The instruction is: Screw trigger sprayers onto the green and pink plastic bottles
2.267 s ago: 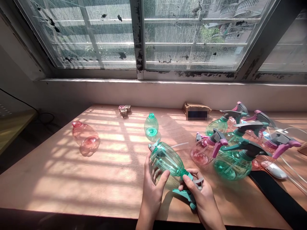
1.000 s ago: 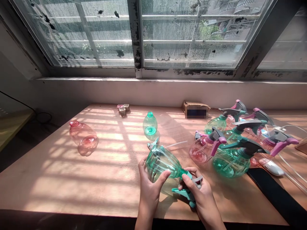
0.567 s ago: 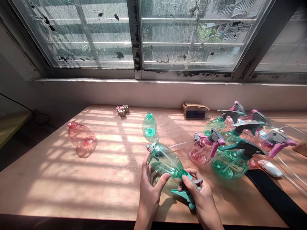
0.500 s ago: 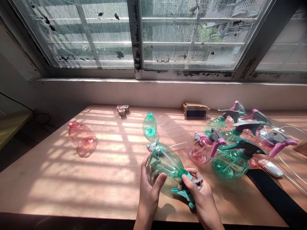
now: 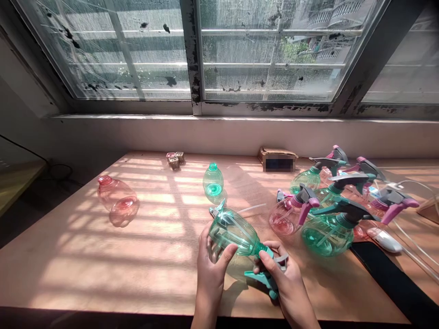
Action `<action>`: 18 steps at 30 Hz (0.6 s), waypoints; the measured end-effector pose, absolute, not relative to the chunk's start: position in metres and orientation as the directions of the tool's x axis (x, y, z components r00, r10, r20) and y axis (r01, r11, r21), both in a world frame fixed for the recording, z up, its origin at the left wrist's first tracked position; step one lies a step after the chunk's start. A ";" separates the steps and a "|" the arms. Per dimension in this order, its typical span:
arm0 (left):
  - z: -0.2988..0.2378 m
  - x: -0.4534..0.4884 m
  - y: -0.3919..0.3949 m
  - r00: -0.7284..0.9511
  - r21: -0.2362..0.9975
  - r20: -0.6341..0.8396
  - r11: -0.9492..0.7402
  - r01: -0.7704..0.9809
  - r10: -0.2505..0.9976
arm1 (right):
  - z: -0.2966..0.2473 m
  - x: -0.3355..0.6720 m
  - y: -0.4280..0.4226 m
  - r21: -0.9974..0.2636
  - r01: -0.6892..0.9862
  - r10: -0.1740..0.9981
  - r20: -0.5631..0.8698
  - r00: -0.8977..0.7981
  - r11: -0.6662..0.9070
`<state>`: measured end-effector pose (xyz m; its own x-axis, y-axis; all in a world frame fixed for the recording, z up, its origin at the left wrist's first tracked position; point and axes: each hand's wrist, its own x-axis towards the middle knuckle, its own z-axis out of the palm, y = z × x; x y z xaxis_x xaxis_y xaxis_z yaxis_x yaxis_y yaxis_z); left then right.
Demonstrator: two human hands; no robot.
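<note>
Between my two hands is a clear green spray bottle [image 5: 236,232], tipped on its side with its neck toward the lower right. My left hand [image 5: 214,272] wraps its fingers round the bottle's wide base end, the thumb on the near side. At the neck, my right hand [image 5: 279,272] grips the teal and grey spray head [image 5: 262,278], thumb and fingers pressed on its collar. The head's trigger hangs below. Behind the held bottle, partly hidden, another spray head [image 5: 217,209] with a thin pale tube [image 5: 253,208] lies on the table.
An uncapped green bottle [image 5: 213,182] stands ahead, a pink one [image 5: 116,198] at left. Several bottles with spray heads [image 5: 327,230] crowd the right, near a white mouse [image 5: 386,240], cables and a black flat object [image 5: 380,274]. Small blocks [image 5: 174,160] and a brown box [image 5: 277,157] stand at the back.
The bottle's base end has shifted slightly left and down with my left hand. My right hand keeps its grip at the neck. The camera view has moved a little.
</note>
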<state>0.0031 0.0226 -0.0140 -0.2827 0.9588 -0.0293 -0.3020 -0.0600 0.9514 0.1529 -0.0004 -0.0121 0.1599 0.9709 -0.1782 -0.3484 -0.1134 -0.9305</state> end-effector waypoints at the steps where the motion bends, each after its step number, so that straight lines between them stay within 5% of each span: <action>1: -0.015 0.003 0.023 -0.288 0.952 -0.035 -0.056 -0.301 0.957 | -0.013 0.153 0.000 -0.931 -0.348 0.971 -0.178 0.160 -0.114; 18: 0.001 0.009 0.016 -0.239 0.946 0.029 -0.103 -0.306 0.971 | -0.020 0.155 0.000 -0.954 -0.277 0.967 -0.172 0.187 -0.116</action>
<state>0.0087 0.0164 0.0010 -0.2385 0.9707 0.0290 -0.3061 -0.1035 0.9464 0.1549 0.0000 -0.0200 0.1865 0.9673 -0.1720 -0.2767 -0.1163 -0.9539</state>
